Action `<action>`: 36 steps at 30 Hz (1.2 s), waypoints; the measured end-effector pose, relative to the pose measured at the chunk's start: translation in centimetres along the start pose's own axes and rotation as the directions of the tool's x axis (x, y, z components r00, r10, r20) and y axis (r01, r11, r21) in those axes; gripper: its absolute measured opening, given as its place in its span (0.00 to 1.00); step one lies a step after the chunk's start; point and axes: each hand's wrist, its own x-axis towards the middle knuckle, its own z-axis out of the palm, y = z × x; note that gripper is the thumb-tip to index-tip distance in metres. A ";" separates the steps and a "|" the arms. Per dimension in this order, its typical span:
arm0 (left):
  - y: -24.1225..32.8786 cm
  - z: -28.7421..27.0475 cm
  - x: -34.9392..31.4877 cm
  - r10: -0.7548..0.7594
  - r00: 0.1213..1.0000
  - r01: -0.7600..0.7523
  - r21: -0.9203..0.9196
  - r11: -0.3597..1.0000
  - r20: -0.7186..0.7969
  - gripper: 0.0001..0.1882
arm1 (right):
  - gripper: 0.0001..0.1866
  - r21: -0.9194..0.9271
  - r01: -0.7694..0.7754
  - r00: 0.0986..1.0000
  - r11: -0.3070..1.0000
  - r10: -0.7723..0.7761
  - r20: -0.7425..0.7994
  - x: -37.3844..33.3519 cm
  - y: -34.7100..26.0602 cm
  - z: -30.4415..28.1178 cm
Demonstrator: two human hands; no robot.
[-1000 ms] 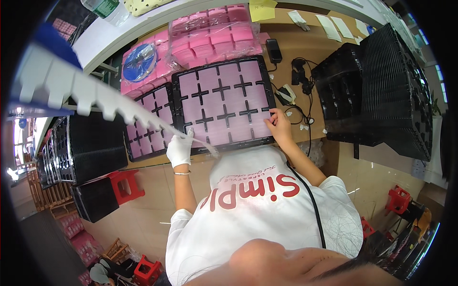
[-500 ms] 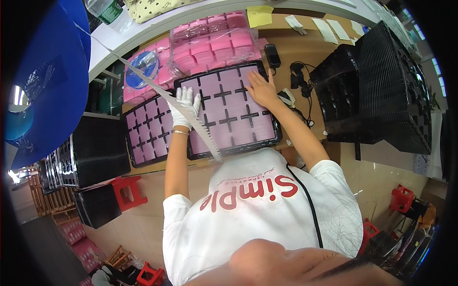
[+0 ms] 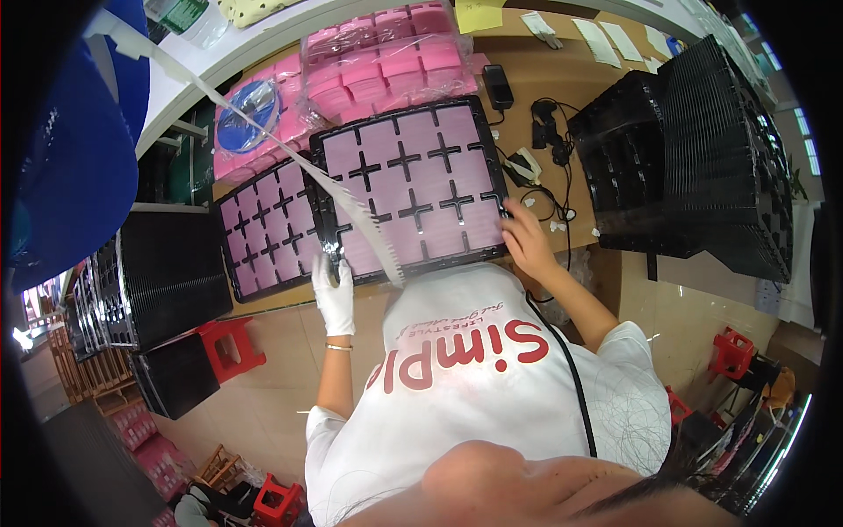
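A black tray (image 3: 420, 260) with cross-shaped dividers and pale pink sheets in its compartments lies on the table in front of me. Its left side overlaps a second black tray (image 3: 230, 279) with the same pink filling. At the near left corner of the front tray is my left hand (image 3: 335, 299), in a white glove, with thumb and fingers apart by the edge. My bare right hand (image 3: 530, 246) reaches the tray's right edge, fingers parted and slightly bent, a little blurred. Whether either hand presses on the rim I cannot tell.
Plastic-wrapped pink foam stacks (image 3: 386, 70) stand behind the trays, with a blue roll (image 3: 249, 114) at their left. Tall black tray stacks rise right (image 3: 720, 158) and left (image 3: 176, 272). A black adapter (image 3: 497, 86) and cables lie rightward. A white toothed strip (image 3: 351, 206) crosses the view.
Both hands have left the top of the pink sheets and come toward me, the left to the near left corner, the right to the right edge. The view has shifted slightly.
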 end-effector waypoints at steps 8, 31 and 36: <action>7.0 -0.1 0.1 -0.251 0.943 0.243 -0.062 0.968 -0.218 0.30 | 0.32 0.128 -0.408 0.910 0.904 0.414 -0.026 0.1 0.7 4.8; -15.2 -25.0 11.2 -0.384 0.786 0.174 -0.422 0.890 -0.485 0.29 | 0.28 0.428 -0.397 0.785 0.812 0.542 -0.300 2.5 -1.8 2.6; -25.2 -24.2 11.9 -0.257 0.793 0.212 -0.145 0.966 -0.552 0.30 | 0.27 0.425 -0.386 0.799 0.819 0.527 -0.290 2.3 -2.7 3.2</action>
